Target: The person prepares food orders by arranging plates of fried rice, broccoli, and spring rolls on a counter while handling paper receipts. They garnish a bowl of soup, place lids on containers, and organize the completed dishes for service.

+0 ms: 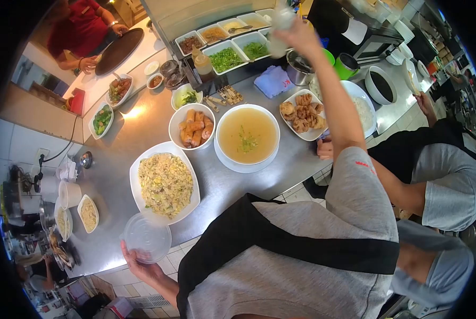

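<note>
My left hand (140,266) holds a clear round plastic lid (147,237) by its edge, in front of the plate of fried rice (166,185). Raised at the top, my right hand (297,38) is closed around a pale, blurred bottle (282,33) near the topping trays. A large white bowl of broth (248,133) with green bits floating in it stands on a plate. Beside it are a bowl of browned rolls (196,128) and a plate of fried pieces (303,112).
Trays of chopped greens (225,59) line the back of the steel counter (222,194). A folded blue cloth (273,81) lies near a metal pot (300,68). A person in red (81,26) holds a brown tray (119,51) at upper left; a co-worker (435,165) stands at right.
</note>
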Tool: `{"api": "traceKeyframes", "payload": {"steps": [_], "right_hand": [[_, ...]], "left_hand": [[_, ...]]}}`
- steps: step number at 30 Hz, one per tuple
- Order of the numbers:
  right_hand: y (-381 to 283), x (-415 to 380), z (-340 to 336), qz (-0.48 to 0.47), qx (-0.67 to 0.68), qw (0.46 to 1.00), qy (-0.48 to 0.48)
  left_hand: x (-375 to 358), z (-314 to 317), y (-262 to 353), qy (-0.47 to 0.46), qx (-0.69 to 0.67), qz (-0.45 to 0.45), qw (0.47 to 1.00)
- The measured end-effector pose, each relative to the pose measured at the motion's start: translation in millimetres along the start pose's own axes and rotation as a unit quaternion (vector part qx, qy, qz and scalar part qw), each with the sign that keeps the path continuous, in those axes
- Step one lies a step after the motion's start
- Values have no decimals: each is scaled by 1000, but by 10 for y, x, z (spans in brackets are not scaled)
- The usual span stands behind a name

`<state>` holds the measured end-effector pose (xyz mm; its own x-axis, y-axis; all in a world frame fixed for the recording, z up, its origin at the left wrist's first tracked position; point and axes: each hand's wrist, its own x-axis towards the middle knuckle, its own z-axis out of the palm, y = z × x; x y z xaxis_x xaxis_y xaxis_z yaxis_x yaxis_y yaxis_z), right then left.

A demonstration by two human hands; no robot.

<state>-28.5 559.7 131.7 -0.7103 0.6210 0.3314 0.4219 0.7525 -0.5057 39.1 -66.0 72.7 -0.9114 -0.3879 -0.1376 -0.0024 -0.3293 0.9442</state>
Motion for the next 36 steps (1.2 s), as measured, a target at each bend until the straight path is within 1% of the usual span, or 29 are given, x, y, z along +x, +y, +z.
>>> {"api": "traceKeyframes", "payload": {"steps": [1, 3, 5, 8, 9, 11, 12, 13, 14, 15, 17, 18, 19, 20, 21, 23, 24, 25, 26, 27, 28, 30, 31, 32, 33, 34, 35, 36], "right_hand": [[195, 142, -184, 28, -52, 998, 38], [663, 342, -397, 22, -72, 987, 144], [1205, 500, -394, 59, -79, 983, 154], [1527, 509, -221, 135, -119, 972, 150], [1595, 507, -158, 144, -117, 973, 139], [1753, 491, -40, 164, -114, 973, 115], [1859, 539, 26, 209, -103, 966, 109], [1962, 550, 38, 204, -78, 969, 115], [1967, 549, 3, 215, -60, 971, 92], [2028, 558, -14, 203, -51, 975, 69], [1814, 424, -177, 226, -28, 973, 22], [1799, 374, -202, 202, -41, 977, 58], [1991, 393, -157, 134, -64, 983, 109], [1823, 263, -225, 147, -38, 982, 109], [1550, 54, -143, 49, -95, 955, 277], [812, -469, -90, -13, 63, 979, 194], [429, -778, 22, -36, 89, 981, 168], [75, -1080, 122, -57, 112, 982, 143], [-186, -1326, 151, -137, 68, 978, 140], [-339, -1500, 171, -117, 56, 985, 118], [-368, -1611, 172, -95, 42, 990, 98], [-123, -1717, 110, -76, -44, 991, 103], [35, -1776, 69, -63, -89, 988, 106], [209, -1836, 6, -10, -155, 985, 78], [412, -1911, -48, 24, -183, 980, 72], [621, -1980, -88, 56, -209, 974, 67], [818, -2037, -117, 85, -231, 967, 61], [951, -2086, -153, 90, -236, 966, 59]], "left_hand": [[-4, -24, -22, -15, 6, 2, 1000], [-8, -88, -67, -44, 18, 6, 999], [-59, -24, -80, -28, 21, -3, 999], [-175, 177, -34, 9, 25, -3, 1000], [-208, 210, -20, 22, 28, 0, 999], [-185, 142, -36, -7, 43, 9, 999], [-150, 80, -47, -21, 50, 14, 998], [-102, -8, -78, -51, 50, 12, 997], [-36, -120, -123, -79, 50, 12, 996], [-16, -208, -128, -104, 50, 13, 993], [-23, -183, -108, -122, 32, 2, 992], [-8, -112, -114, -134, 22, -3, 991], [-50, 37, -80, -118, 31, -3, 992], [-146, 272, -18, -105, 39, -4, 994], [-225, 469, 7, -93, 46, -7, 995], [-310, 719, -31, -156, 40, -1, 987], [-333, 799, -55, -191, 38, 0, 981], [-346, 846, -104, -236, 49, -6, 971], [-355, 883, -168, -284, 59, -14, 957], [-362, 917, -208, -334, 68, -22, 940], [-379, 956, -214, -357, 84, -32, 930], [-429, 1036, -204, -409, 116, -54, 904], [-436, 1058, -206, -405, 107, -52, 907], [-434, 1055, -208, -401, 97, -51, 909], [-422, 1033, -215, -397, 86, -50, 912], [-345, 943, -252, -392, 81, -77, 913], [-347, 956, -268, -376, 63, -71, 922], [-353, 973, -280, -356, 46, -64, 931]]}}
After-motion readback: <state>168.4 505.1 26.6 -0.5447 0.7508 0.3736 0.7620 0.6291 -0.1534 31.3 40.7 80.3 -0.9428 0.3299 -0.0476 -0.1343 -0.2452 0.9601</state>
